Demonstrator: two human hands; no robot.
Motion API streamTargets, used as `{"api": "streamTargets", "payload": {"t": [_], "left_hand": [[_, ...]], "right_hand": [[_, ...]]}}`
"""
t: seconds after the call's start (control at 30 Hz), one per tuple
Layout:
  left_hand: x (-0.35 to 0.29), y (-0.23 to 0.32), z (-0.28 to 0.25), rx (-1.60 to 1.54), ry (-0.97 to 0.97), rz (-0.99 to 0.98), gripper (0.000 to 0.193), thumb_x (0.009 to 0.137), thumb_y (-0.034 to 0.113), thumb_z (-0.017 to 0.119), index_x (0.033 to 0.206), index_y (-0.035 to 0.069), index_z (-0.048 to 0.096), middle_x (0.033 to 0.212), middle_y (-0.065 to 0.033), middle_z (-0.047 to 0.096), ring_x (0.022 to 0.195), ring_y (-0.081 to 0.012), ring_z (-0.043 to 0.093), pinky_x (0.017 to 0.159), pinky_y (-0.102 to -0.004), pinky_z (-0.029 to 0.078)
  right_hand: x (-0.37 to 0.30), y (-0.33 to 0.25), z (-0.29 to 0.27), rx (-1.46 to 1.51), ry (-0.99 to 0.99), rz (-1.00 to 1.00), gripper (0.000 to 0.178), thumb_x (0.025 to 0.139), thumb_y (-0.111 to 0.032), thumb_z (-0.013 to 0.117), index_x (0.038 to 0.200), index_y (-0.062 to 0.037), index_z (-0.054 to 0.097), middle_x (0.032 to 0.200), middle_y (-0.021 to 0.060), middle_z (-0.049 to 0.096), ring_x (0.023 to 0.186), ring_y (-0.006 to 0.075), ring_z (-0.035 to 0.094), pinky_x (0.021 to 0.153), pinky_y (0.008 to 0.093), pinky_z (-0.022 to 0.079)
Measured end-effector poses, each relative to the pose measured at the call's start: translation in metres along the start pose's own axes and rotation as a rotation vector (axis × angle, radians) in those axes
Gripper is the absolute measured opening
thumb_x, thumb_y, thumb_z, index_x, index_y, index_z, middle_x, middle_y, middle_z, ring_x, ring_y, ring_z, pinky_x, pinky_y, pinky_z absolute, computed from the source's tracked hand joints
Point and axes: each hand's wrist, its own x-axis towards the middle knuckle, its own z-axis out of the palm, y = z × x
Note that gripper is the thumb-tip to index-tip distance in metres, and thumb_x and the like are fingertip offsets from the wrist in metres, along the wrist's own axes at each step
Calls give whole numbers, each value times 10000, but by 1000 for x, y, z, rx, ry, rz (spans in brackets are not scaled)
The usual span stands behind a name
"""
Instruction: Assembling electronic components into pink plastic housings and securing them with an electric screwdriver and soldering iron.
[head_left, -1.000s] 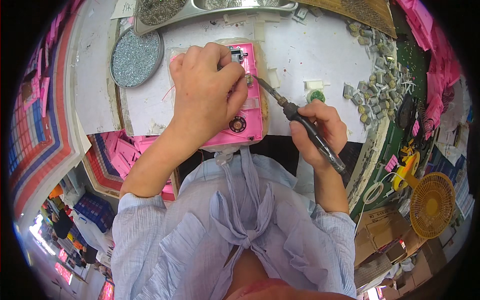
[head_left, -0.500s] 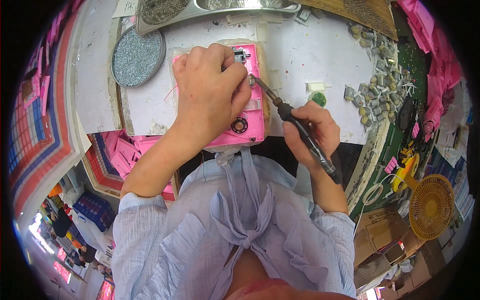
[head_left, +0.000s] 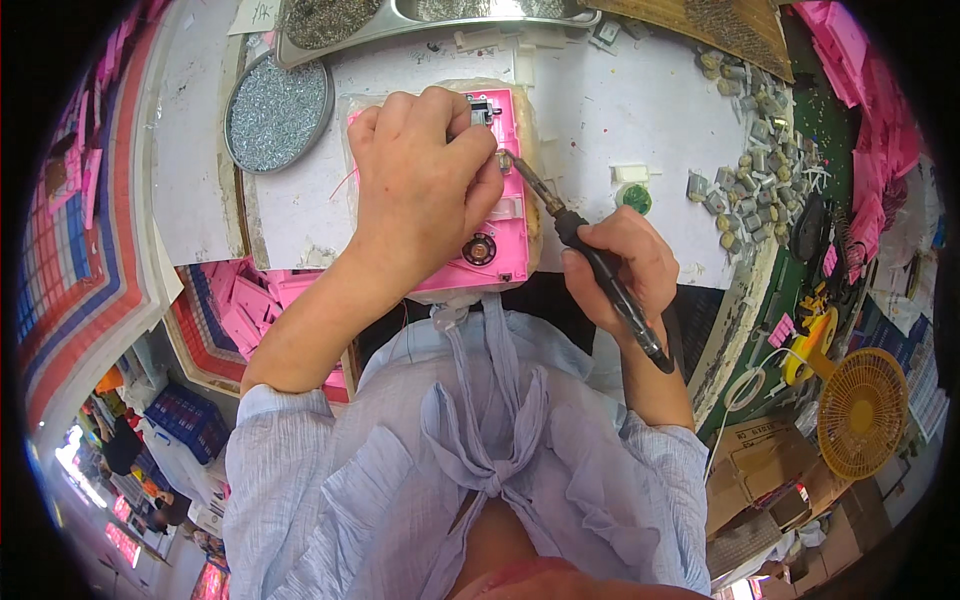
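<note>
A pink plastic housing (head_left: 512, 240) lies on a padded block before me, with a small motor (head_left: 482, 110) at its top and a round black speaker (head_left: 479, 249) near its lower edge. Over its left half rests my left hand (head_left: 420, 175), fingers bent and pinched together; what they grip is hidden beneath them. A thin red wire sticks out beside that hand. My right hand (head_left: 630, 260) is wrapped round a black soldering iron (head_left: 600, 262). The iron slants up and left, its tip at a small metal part (head_left: 504, 160) in the housing, close to my left fingertips.
A round dish of small silvery screws (head_left: 277, 115) stands left, below a metal tray (head_left: 435, 30) of small parts. Several small grey motors (head_left: 750, 195) lie right. A solder-side green disc (head_left: 634, 198) and white block (head_left: 630, 173) sit nearer. A yellow fan (head_left: 862, 413) stands lower right.
The soldering iron's rear end and my right hand have shifted slightly, while the tip stays at the same metal part. My left hand has hardly moved.
</note>
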Motion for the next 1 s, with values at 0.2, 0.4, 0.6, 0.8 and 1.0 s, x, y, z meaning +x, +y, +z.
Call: {"api": "streamTargets", "payload": {"t": [0.2,0.4,0.6,0.8,1.0], "left_hand": [[0,0,-1,2,1,6,132,775,181,775,865,130,693,976,-27,572,924,-257,541,864,-423,351],[-1,-2,3,-23,15,27,111,766,197,745,809,137,661,970,-32,544,926,-261,512,850,-470,340],[0,-3,0,-25,12,23,124,775,185,765,856,132,688,978,-32,565,919,-260,534,854,-439,350],[-2,-5,3,-62,39,30,97,761,178,747,809,142,671,968,-24,551,920,-254,522,844,-466,338],[0,-4,2,-39,32,43,98,754,174,744,809,143,669,958,-18,554,912,-251,524,844,-466,340]], "right_hand": [[8,1,-5,-47,-5,-38,361,696,33,825,1018,-32,675,701,59,605,546,223,521,510,330,402],[23,3,-18,-89,-104,-109,335,680,38,836,979,-39,706,671,53,559,559,228,521,515,333,402],[27,-2,-27,-104,-153,-115,311,738,25,819,1007,-9,667,686,78,586,597,228,548,546,337,413],[20,3,-22,-60,-79,-113,353,671,41,835,991,-33,705,668,54,559,552,225,511,508,325,395],[21,0,-23,-66,-141,-115,306,735,31,812,998,-3,660,680,83,587,578,224,542,532,336,402]]}}
